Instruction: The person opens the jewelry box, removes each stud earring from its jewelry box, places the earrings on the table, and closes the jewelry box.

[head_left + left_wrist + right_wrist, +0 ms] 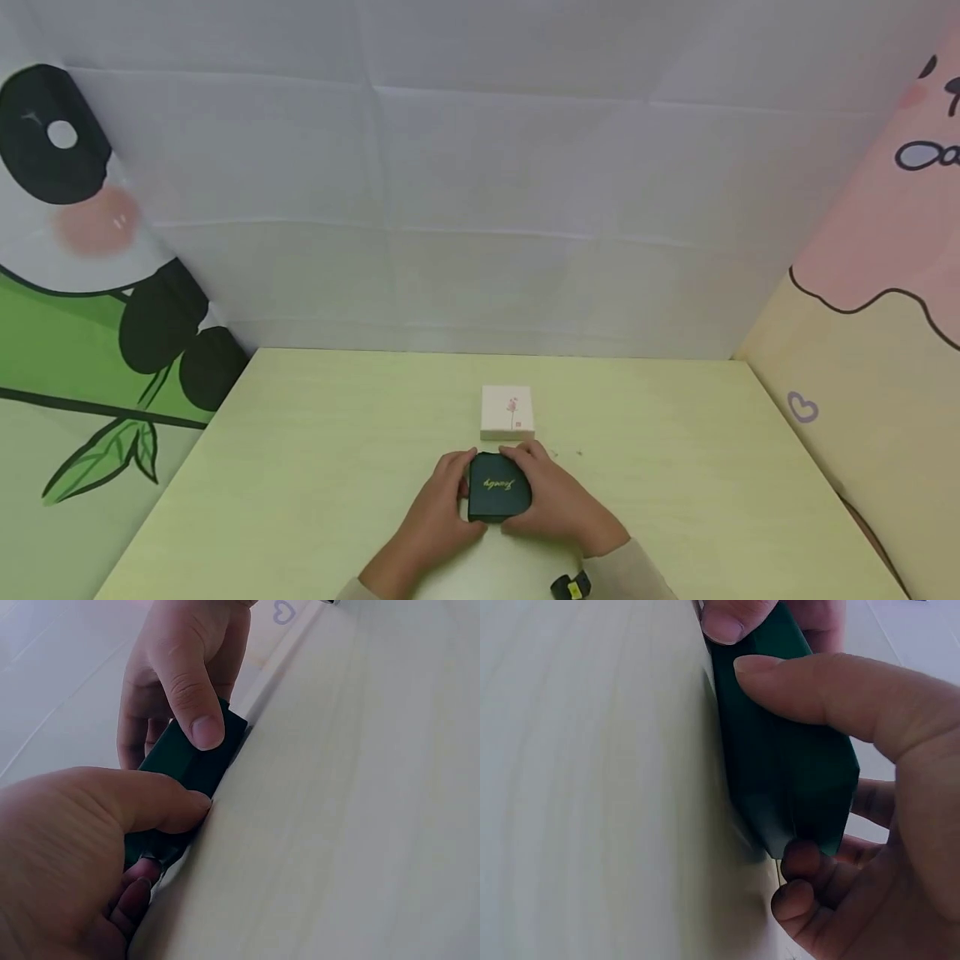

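We see the dark green, gold-lettered box (497, 502) on or just over the pale wood-grained table (300, 467), gripped between the left hand (444, 515) and right hand (553, 502). Uneven thumb pressure, we judge, could twist it loose; slipping forward, it might knock the small white, flower-printed box (500, 410) beyond.

Green box (499, 498): sides partly hidden by left hand (441, 512) and right hand (557, 500). Pink figure (881, 212) cut off, right edge.

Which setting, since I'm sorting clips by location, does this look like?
Probably a staged booth, perhaps for filming: a pale table in front of a creased white backdrop, with cartoon-printed surfaces on both sides.
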Action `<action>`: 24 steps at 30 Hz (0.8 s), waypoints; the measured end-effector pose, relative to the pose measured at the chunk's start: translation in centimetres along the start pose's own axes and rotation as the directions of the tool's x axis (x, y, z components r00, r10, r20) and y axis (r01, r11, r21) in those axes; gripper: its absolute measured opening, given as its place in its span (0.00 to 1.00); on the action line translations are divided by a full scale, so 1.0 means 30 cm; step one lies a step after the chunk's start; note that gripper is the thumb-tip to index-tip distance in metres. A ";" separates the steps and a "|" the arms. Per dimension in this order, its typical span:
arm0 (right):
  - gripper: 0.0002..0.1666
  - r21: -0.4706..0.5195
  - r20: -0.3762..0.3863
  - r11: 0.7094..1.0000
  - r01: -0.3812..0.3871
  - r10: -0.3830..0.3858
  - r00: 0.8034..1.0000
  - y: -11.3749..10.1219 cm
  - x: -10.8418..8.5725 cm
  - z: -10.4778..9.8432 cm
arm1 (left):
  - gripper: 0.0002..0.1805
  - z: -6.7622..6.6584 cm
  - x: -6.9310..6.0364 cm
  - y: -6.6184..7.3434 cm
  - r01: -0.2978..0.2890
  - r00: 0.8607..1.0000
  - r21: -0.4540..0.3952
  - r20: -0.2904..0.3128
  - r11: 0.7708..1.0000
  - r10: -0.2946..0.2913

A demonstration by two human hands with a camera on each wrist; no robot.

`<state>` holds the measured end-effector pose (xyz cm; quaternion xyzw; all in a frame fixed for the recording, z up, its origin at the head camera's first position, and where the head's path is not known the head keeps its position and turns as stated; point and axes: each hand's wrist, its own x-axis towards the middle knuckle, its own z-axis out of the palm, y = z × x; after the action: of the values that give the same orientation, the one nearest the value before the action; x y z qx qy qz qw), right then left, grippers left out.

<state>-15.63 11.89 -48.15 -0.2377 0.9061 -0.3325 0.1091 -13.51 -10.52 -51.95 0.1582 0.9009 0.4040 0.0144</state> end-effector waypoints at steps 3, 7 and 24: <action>0.58 0.001 0.013 1.000 -0.007 0.007 1.000 -0.001 0.000 -0.001 | 0.56 0.000 -0.001 0.001 -0.012 1.000 0.005 0.001 1.000 0.012; 0.58 0.015 0.033 1.000 0.002 -0.003 0.999 0.000 -0.001 -0.004 | 0.58 -0.004 -0.004 0.007 -0.026 0.999 0.018 0.024 1.000 0.025; 0.60 -0.033 0.021 0.998 0.047 -0.046 0.999 -0.008 -0.009 -0.001 | 0.59 0.003 -0.009 -0.001 -0.118 0.993 0.113 0.007 0.986 0.118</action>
<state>-15.32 11.88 -47.95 -0.2637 0.9047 -0.3173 0.1063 -13.27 -10.55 -52.07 0.2121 0.9114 0.3522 -0.0184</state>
